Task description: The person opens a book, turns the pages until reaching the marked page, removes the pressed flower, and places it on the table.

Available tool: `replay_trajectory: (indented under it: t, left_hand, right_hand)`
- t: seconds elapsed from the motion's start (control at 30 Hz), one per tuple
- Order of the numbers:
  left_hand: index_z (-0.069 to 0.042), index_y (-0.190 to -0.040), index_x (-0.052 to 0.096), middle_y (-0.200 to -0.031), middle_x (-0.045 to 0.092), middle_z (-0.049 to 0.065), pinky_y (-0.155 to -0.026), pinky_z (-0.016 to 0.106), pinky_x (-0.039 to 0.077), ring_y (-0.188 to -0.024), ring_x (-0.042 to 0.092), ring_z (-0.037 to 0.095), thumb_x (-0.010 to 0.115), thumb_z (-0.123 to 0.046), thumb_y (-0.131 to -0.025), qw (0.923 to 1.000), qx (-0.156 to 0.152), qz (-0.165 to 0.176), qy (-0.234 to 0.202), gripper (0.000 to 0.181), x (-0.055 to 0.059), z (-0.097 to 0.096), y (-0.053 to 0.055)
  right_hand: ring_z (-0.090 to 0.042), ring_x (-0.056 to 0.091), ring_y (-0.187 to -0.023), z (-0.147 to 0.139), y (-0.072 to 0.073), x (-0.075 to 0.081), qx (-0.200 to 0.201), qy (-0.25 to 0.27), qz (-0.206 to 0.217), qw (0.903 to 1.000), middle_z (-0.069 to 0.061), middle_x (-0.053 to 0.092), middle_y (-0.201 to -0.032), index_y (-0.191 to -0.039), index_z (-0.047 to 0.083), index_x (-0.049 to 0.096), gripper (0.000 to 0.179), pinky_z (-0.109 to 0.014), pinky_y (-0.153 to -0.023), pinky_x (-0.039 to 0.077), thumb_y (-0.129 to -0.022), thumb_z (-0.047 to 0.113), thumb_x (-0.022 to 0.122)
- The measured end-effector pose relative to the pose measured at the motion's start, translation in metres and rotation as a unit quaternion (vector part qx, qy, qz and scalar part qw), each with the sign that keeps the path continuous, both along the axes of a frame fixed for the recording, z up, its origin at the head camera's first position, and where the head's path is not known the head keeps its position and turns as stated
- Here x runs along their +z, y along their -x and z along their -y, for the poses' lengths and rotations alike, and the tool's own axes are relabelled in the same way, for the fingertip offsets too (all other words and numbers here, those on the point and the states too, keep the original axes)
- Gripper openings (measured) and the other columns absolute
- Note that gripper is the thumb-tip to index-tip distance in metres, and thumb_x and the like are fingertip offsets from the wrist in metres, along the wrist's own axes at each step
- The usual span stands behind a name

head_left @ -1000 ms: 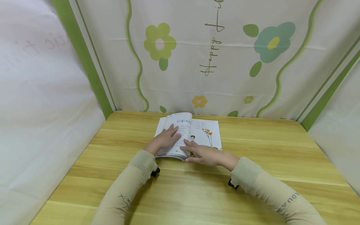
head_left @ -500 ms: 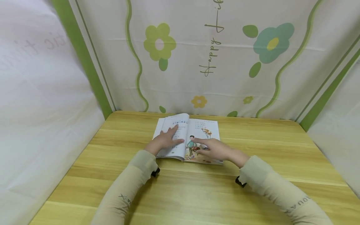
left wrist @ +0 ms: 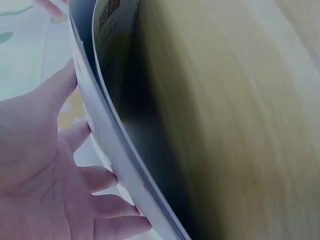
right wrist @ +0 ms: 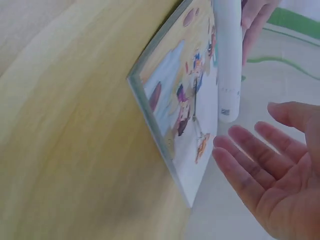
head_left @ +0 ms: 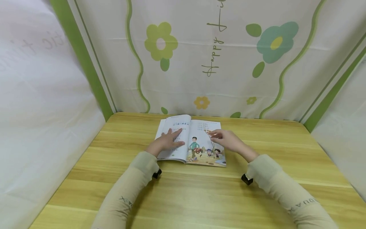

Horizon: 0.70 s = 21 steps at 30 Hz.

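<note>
An open picture book lies near the table's far edge. Its left pages bulge up by the spine; the right page carries a colour drawing of people. My left hand rests on the left page with fingers spread; in the left wrist view, its fingertips touch the raised paper. My right hand is at the right page's outer edge, over part of the drawing. In the right wrist view, its fingers are loosely bent and hold nothing; whether they touch the paper I cannot tell.
A wooden table stretches under the book and both arms. Behind it hangs a white curtain printed with flowers, and white fabric closes the left side. More fabric hangs at the right.
My right hand has moved from the spine rightward across the right page to its outer edge, uncovering the drawing. The left pages lie slightly further left; my left hand stays on them.
</note>
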<state>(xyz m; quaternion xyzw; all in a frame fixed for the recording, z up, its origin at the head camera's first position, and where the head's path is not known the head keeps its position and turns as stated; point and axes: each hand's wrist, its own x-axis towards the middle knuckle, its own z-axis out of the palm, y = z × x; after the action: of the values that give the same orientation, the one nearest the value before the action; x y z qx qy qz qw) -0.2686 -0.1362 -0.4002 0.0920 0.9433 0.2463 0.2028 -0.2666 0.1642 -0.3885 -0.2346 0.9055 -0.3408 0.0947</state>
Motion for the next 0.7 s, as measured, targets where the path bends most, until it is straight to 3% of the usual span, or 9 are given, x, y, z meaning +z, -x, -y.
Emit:
replay_trajectory:
  t: [0.27,0.43,0.7]
  left_hand:
    - [-0.026,-0.166,0.015,-0.17,-0.002,0.017,-0.115,0.074,0.005,-0.146,-0.005,0.062,0.054,-0.052,-0.104,0.9999,-0.006,0.011,-0.001,0.078,-0.004,0.005,0.002]
    - [-0.026,-0.166,0.016,-0.17,-0.002,0.016,-0.115,0.074,0.004,-0.146,-0.006,0.061,0.054,-0.052,-0.104,0.9999,-0.003,0.016,-0.004,0.077,-0.005,0.007,0.002]
    - [-0.026,-0.166,0.016,-0.17,0.0,0.017,-0.116,0.072,0.004,-0.147,-0.005,0.06,0.054,-0.052,-0.104,0.9999,-0.007,0.014,0.002,0.077,-0.003,0.007,0.001]
  right_hand:
    - [-0.024,0.069,-0.078,0.001,0.015,-0.014,-0.077,0.039,0.108,0.9904,-0.017,0.069,-0.099,-0.123,-0.008,0.065,0.029,-0.035,-0.072,0.061,-0.103,0.012,0.061]
    - [-0.019,0.066,-0.075,0.001,0.024,-0.02,-0.102,0.048,0.144,0.9831,-0.015,0.066,-0.094,-0.116,-0.007,0.065,0.023,-0.031,-0.07,0.06,-0.103,0.012,0.061]
    - [-0.018,0.066,-0.074,-0.002,0.033,-0.026,-0.109,0.053,0.177,0.9768,-0.015,0.067,-0.09,-0.113,-0.011,0.063,0.025,-0.03,-0.07,0.06,-0.103,0.011,0.06]
